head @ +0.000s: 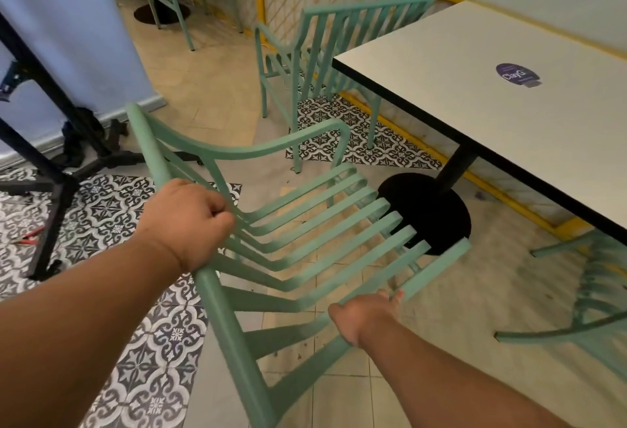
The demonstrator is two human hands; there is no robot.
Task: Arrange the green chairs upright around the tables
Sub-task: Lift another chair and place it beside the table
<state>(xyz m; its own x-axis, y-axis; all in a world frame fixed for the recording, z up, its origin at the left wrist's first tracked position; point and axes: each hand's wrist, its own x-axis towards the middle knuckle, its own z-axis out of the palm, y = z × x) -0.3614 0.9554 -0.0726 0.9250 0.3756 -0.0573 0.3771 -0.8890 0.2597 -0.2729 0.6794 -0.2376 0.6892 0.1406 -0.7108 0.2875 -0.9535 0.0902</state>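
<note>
Nearby, chair [222, 319] beside table [441, 95] edge.

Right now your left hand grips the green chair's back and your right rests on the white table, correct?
No: the head view shows the right hand gripping an armrest of the green chair, off the white table. The left hand grips its back.

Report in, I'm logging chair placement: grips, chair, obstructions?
Left grip on back rail of green chair, right grip on its side bar. Seat points toward the white table. Black table base close ahead.
</note>
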